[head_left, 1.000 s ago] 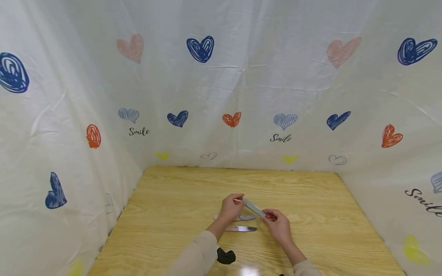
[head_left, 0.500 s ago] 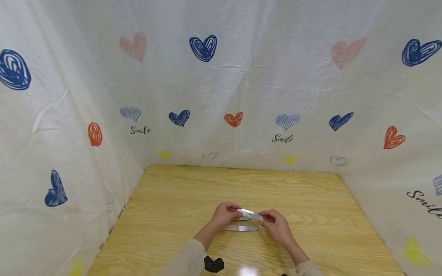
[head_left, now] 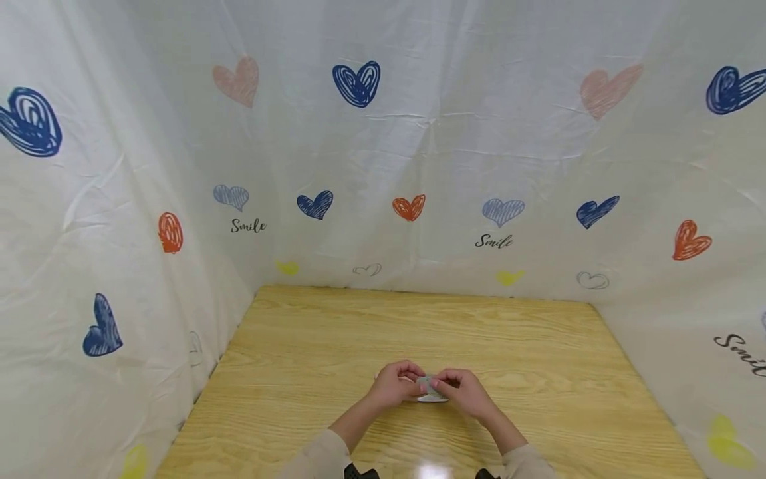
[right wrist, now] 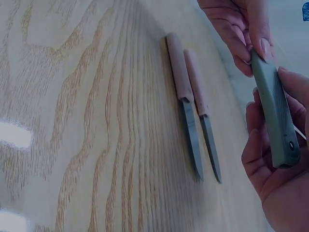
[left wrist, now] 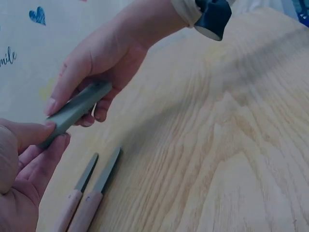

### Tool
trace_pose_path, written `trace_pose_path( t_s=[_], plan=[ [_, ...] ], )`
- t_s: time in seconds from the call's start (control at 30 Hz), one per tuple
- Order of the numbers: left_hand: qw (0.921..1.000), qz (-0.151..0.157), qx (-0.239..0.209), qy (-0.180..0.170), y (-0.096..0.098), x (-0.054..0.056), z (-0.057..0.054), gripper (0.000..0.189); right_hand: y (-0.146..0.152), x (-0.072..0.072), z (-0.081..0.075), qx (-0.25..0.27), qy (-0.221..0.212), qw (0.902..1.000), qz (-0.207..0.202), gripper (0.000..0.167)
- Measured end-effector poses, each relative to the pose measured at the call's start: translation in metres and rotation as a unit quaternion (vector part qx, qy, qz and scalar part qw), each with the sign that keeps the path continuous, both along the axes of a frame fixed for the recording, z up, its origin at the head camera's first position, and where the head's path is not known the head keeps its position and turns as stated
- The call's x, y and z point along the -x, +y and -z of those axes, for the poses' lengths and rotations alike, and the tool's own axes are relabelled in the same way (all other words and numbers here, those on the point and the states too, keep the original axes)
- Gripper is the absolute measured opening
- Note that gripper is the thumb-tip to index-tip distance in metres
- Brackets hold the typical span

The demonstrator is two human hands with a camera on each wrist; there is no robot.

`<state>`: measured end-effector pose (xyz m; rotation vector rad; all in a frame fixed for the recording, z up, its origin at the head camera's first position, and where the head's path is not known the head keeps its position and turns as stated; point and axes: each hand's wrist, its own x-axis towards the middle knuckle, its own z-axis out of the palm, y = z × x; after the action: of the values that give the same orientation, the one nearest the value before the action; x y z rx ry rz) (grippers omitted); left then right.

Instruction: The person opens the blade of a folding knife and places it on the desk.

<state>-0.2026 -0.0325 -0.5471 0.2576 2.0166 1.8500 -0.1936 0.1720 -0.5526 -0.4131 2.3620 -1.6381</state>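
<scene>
Both hands hold a green folding knife (right wrist: 273, 106) above the table. Its slim handle has a small hole at one end, and a groove runs along its side. My left hand (head_left: 391, 386) pinches one end between thumb and fingers. From the other side my right hand (head_left: 469, 394) grips it, thumb along the handle and fingers curled beneath. Two knives with pink handles, a larger knife (right wrist: 179, 67) and a slimmer knife (right wrist: 197, 79), lie side by side on the wood, blades pointing the same way. In the head view the hands cover most of them.
The wooden table (head_left: 335, 326) reaches back to a white curtain (head_left: 419, 146) printed with hearts, which also hangs along both sides. Dark wrist straps (left wrist: 212, 19) sit at the sleeve ends. Light glares off the table's near part.
The green knife has come down and nearer, and its silver blade, seen half a second ago, no longer shows clearly. My hands have drawn closer together over the pink-handled knives.
</scene>
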Motion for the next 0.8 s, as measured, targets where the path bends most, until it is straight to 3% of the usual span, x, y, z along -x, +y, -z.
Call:
trace_pose_path(
  t_s=[0.23,0.53,0.7,0.8],
  plan=[
    [0.9984,0.025,0.039,0.034,-0.017,-0.014,0.003,0.029,-0.01,-0.008,0.005,0.017,-0.018,0.9992,-0.031,0.023],
    [0.9992,0.017,0.036,0.012,-0.025,-0.028,0.01,0.022,-0.016,-0.015,0.012,0.034,-0.018,0.9984,-0.042,0.02],
    [0.9986,0.022,0.047,0.008,-0.027,-0.033,0.013,0.022,-0.022,-0.019,0.009,0.018,0.014,0.9984,-0.051,0.016],
    [0.9978,0.023,0.061,0.01,-0.03,-0.035,0.013,0.026,-0.027,-0.022,0.005,-0.004,0.043,0.9985,-0.035,0.016]
  ],
)
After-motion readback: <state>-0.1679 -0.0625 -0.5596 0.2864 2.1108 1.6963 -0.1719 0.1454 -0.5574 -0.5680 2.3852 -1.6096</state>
